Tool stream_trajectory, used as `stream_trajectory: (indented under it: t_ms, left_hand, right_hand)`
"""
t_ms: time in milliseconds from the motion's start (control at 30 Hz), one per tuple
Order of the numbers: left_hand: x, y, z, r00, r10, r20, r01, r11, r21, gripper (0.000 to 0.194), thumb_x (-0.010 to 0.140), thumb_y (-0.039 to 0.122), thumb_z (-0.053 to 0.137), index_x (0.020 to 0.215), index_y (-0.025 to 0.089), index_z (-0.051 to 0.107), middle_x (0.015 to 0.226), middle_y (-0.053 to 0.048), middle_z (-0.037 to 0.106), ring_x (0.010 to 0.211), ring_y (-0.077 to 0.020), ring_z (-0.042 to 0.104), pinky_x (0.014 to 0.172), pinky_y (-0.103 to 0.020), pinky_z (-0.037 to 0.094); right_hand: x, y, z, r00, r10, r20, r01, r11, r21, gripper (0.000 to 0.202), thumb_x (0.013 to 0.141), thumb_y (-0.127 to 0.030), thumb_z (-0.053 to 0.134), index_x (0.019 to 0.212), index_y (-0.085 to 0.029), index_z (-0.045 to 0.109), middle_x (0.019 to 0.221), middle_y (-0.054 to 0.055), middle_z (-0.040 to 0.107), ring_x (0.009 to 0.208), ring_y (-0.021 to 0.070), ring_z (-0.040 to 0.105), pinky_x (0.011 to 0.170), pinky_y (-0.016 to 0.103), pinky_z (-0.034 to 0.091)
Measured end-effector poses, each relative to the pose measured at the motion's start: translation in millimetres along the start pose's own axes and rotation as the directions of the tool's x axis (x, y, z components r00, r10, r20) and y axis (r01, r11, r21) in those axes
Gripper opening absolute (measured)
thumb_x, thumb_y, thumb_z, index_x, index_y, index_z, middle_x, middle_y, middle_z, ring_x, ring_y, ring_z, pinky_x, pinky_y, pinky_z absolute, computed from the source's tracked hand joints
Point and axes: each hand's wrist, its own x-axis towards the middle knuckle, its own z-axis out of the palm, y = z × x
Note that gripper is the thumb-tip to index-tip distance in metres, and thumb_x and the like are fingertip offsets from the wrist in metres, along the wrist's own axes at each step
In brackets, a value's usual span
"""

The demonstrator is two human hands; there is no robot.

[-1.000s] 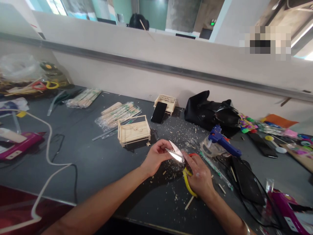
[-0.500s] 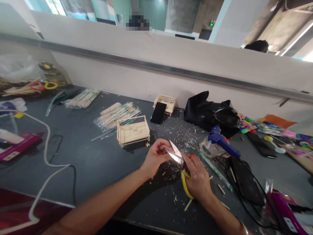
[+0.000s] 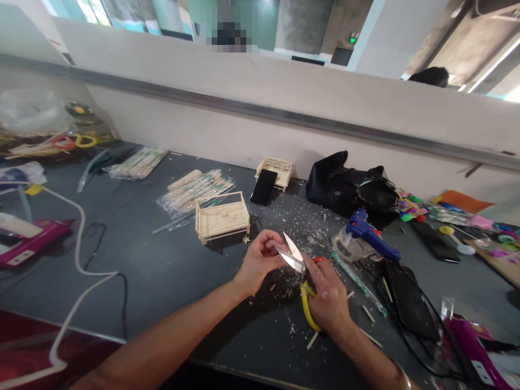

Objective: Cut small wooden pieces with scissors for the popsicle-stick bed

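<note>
Scissors with a yellow and a red handle are in my right hand, their blades parted and pointing up and left. My left hand is closed in a pinch beside the blade tips; what it holds is too small to make out. Just behind my left hand stands a small wooden stick frame, with a tiny star-shaped wooden piece at its right corner. Pale chips lie scattered around both hands on the dark table.
A phone leans on a small wooden bench model at the back. Bagged sticks lie to the left. On the right are a black bag, a blue glue gun, a dark phone and cables.
</note>
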Motion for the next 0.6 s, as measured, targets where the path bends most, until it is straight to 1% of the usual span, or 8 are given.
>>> stream_trajectory:
  t_ms: [133,367,600]
  left_hand:
    - [0.1,-0.9,-0.3,1.0,0.006,-0.001,-0.006,1.0,0.003,0.042,0.053,0.018,0.092,0.079,0.017,0.059,0.067,0.004,0.067,0.061,-0.0094,0.06,0.063,-0.02,0.05]
    - [-0.1,0.9,0.5,1.0,-0.011,-0.016,0.011,1.0,0.006,0.044,0.051,0.017,0.093,0.079,0.017,0.059,0.066,0.004,0.067,0.061,-0.0096,0.061,0.062,-0.02,0.05]
    - [-1.0,1.6,2.1,0.999,-0.018,-0.035,0.018,1.0,0.008,0.044,0.05,0.017,0.093,0.078,0.016,0.058,0.067,0.003,0.069,0.06,-0.0095,0.062,0.062,-0.02,0.051]
  right_hand:
    - [2.0,-0.7,-1.4,1.0,-0.022,-0.006,0.022,1.0,-0.009,0.069,0.076,-0.006,0.047,0.143,-0.021,0.046,0.086,0.006,0.06,0.074,0.0216,0.059,0.059,0.03,0.053]
    - [2.6,-2.1,-0.6,0.998,-0.037,-0.058,0.037,0.999,0.002,0.071,0.075,-0.008,0.047,0.145,-0.021,0.044,0.08,0.004,0.058,0.069,0.0192,0.058,0.057,0.026,0.051]
    - [2.6,-2.2,-0.7,0.997,-0.033,-0.07,0.029,0.998,-0.048,0.076,0.07,-0.006,0.046,0.145,-0.021,0.043,0.074,0.001,0.057,0.062,0.0176,0.055,0.053,0.025,0.048]
